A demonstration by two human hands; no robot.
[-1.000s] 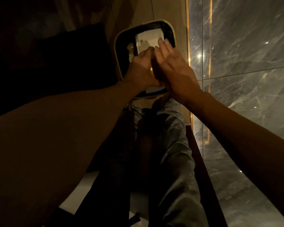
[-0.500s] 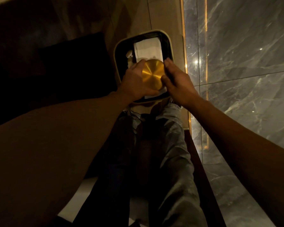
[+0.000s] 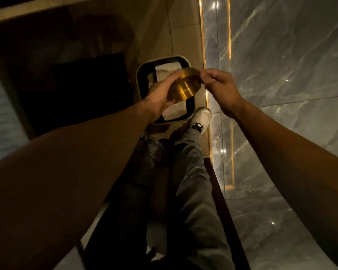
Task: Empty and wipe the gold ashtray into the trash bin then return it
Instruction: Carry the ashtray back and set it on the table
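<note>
The round gold ashtray point(image 3: 184, 85) is held above the trash bin point(image 3: 140, 71), tilted with its side wall facing me. My left hand point(image 3: 160, 92) grips its left side and underside. My right hand point(image 3: 219, 86) pinches its upper right rim with the fingertips. The bin stands on the floor below, pale-rimmed with a dark liner, and white paper point(image 3: 174, 111) lies inside it. Whether anything is in the ashtray is hidden from me.
A glossy grey marble wall point(image 3: 281, 75) with a lit gold strip point(image 3: 204, 55) runs along the right. A dark piece of furniture point(image 3: 76, 90) stands left of the bin. My legs and a white shoe point(image 3: 202, 115) are just in front of the bin.
The ashtray has turned from showing its flat gold bottom to showing its side, and both hands have lifted it higher above the bin. The view has pulled back, showing my shoe.
</note>
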